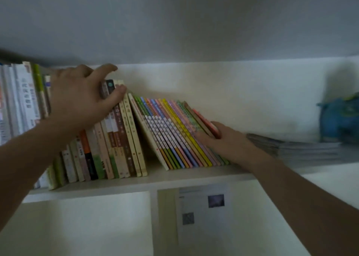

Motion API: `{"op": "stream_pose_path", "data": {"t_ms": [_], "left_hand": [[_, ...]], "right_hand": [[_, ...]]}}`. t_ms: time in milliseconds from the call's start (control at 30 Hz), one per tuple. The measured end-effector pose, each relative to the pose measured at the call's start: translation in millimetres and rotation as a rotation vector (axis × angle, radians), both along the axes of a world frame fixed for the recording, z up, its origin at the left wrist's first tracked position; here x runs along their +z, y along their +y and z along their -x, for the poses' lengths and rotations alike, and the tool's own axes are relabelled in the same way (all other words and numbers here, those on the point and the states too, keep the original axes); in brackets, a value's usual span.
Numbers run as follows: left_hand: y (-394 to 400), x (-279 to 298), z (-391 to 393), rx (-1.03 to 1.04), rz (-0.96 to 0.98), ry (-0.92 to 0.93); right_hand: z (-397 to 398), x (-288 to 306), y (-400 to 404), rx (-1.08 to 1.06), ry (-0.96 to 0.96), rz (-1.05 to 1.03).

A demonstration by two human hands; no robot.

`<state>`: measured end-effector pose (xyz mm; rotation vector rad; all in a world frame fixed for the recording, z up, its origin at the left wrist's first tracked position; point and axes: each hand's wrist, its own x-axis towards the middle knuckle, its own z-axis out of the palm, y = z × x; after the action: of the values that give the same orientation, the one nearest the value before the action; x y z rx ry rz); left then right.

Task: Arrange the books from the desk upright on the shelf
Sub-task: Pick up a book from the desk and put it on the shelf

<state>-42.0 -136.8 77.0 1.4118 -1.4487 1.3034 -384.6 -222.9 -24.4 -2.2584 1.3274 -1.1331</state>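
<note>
A row of upright books [116, 148] stands on the white shelf [136, 183], with taller white and green books [23, 100] at the far left. My left hand [81, 100] grips the tops of the upright books, thumb on the cream spines. To their right a set of thin colourful books [174, 135] leans left against them. My right hand [229, 141] presses flat against the outermost leaning book, a red-edged one [206, 121]. A wedge-shaped gap lies between the two groups at the shelf board.
A flat stack of grey magazines [295, 145] lies on the shelf to the right. A blue plush toy [342, 117] sits at the far right. Below the shelf are open white compartments, one with a printed sheet [202, 209] on its back wall.
</note>
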Motion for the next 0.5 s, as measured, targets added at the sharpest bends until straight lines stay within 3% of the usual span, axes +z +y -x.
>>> {"op": "stream_pose_path", "data": {"t_ms": [233, 367, 500], "left_hand": [[0.3, -5.1, -5.7, -0.017, -0.045, -0.061], [5.8, -13.4, 1.9, 0.027, -0.133, -0.03], [8.5, -55.3, 33.1, -0.122, -0.11, 0.078]], "right_hand": [[-51.0, 2.2, 6.2, -0.01, -0.007, 0.146], [-25.0, -11.9, 8.5, -0.017, 0.191, 0.096], [-1.5, -32.4, 21.5, -0.146, 0.432, 0.058]]}}
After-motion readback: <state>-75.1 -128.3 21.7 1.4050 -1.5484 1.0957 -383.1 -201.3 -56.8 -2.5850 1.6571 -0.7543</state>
